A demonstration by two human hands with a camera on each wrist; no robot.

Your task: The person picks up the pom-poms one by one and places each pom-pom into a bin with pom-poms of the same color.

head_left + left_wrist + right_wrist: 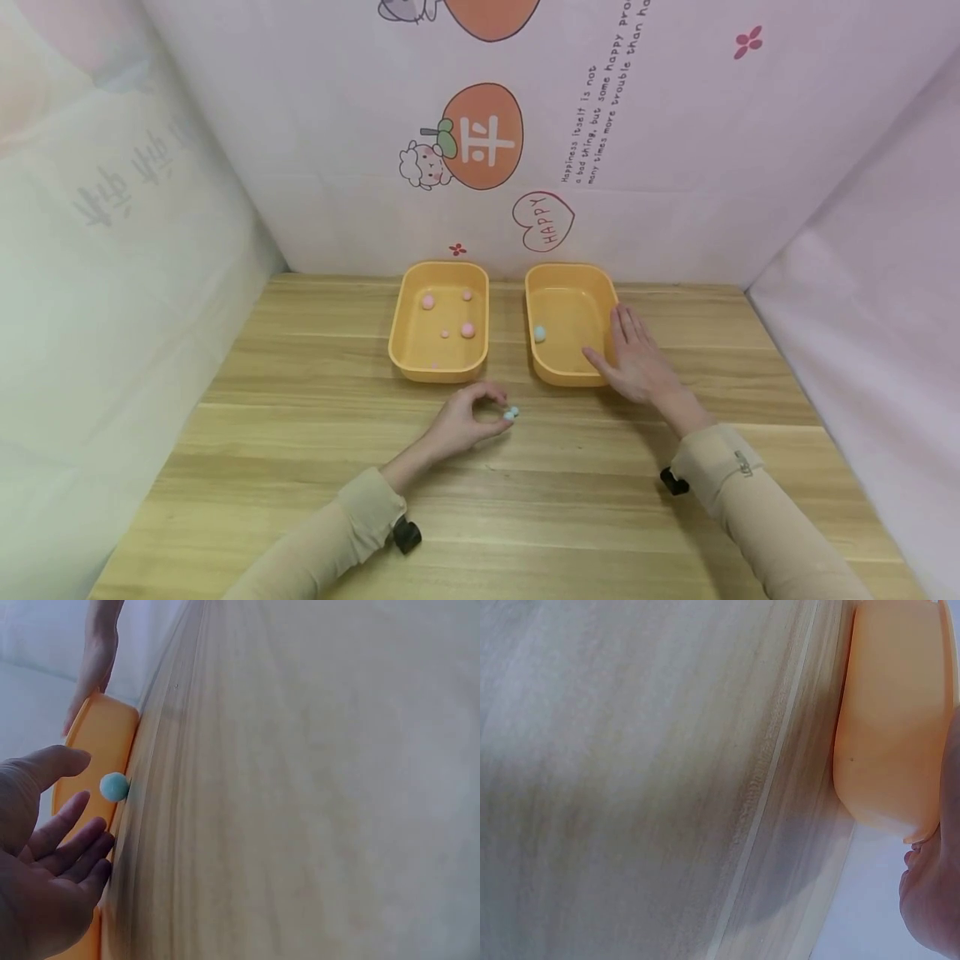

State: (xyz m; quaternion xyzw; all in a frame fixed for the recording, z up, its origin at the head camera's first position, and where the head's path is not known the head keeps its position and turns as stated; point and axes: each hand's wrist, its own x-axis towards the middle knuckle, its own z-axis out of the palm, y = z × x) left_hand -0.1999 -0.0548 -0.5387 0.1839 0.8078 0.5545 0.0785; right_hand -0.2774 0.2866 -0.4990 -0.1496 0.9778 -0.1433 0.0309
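In the head view my left hand (467,421) is low over the table, thumb and index finger curved apart. Small pale blue balls (512,413) lie by its fingertips. From the left wrist, a pale blue ball (115,787) appears just beyond the spread thumb and fingers. My right hand (637,360) rests at the right yellow tray (573,378), straight fingers along its right rim and thumb over the inside. One pale blue ball (539,333) sits against that tray's left wall. The right wrist view shows the tray's side (892,712) and part of the hand.
To the left stands a second yellow tray (438,376) with several pink balls (468,331) of different sizes. Both trays are near the back edge of the wooden table (525,517). A printed cloth (637,225) hangs behind, and pale cloth covers both sides.
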